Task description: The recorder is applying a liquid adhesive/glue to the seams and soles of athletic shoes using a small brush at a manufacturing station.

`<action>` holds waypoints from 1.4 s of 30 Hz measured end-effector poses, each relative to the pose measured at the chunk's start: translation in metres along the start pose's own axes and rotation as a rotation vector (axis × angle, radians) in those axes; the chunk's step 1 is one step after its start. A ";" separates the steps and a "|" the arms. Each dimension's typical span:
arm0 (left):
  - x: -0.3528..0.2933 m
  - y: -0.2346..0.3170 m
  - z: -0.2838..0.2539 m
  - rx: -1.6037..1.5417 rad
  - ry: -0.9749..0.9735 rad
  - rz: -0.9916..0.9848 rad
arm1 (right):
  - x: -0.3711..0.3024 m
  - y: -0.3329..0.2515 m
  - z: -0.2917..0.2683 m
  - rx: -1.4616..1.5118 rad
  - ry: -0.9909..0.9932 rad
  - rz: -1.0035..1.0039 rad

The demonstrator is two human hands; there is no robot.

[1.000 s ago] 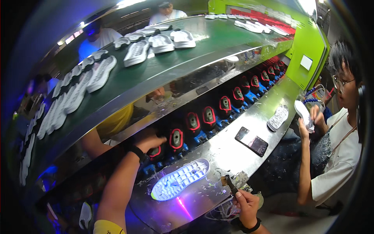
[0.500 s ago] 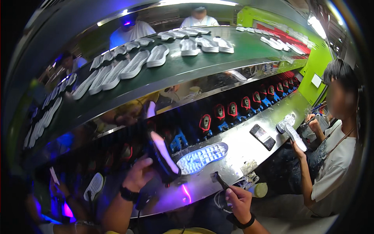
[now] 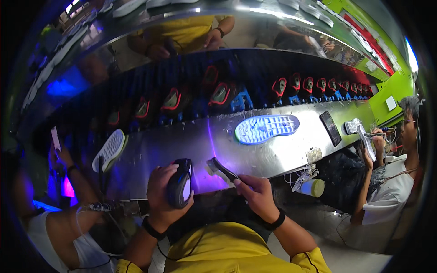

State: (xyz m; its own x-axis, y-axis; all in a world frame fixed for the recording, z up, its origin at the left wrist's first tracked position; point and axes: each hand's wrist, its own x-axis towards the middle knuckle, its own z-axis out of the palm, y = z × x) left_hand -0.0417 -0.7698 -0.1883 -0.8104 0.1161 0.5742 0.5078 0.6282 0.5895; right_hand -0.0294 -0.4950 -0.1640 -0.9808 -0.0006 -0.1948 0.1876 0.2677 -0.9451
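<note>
One co-worker's hand [image 3: 65, 157] at far left, seemingly on a slim pale strip [image 3: 55, 139]; too dark there to be sure. Next, a pale sole [image 3: 110, 149] slanted on the metal surface [image 3: 150, 150]. Then the person in yellow: left hand [image 3: 160, 193], its grip wrapped round a dark shoe-shaped piece [image 3: 175, 185] near the front edge, pale face turned right. Piece looks stiff and rounded, perhaps with some weight; the glossy wall might slip. Best taken, I judge, round the dark sides, pale face left free. To its right, apart from it, a brush [image 3: 224, 171], head toward the piece; likely light, firm in the handle, softer at the bristles. Handle end is the place to hold it, and there the right hand [image 3: 260, 193] has its grip, thumb and fingers pinched on it. Beyond, a ridged sole [image 3: 267, 129] flat on the surface, ridges up, neither hand touching it; looks light and springy, surest by its rim. Container: a pale tub [image 3: 314, 187] by the front edge, white cables [image 3: 302, 175] bunched beside it; contents cannot be told. Farther right, a phone [image 3: 331, 128] lying flat; last, a second co-worker's fingers around a white sole [image 3: 366, 143].
</note>
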 end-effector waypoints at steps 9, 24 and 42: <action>-0.046 -0.006 0.005 0.078 -0.039 0.085 | 0.019 0.035 0.050 -0.104 -0.011 -0.045; -0.044 0.004 0.010 0.086 -0.045 0.050 | -0.038 0.004 0.023 0.133 -0.200 0.090; 0.022 0.056 0.029 0.272 -0.118 -0.145 | -0.047 -0.016 -0.005 -0.163 0.083 -0.404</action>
State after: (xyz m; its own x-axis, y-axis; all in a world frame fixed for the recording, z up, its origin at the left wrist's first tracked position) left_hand -0.0393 -0.7096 -0.1588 -0.9049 0.0889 0.4163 0.3008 0.8256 0.4774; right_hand 0.0134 -0.4943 -0.1383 -0.9759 -0.0611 0.2094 -0.2157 0.4104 -0.8860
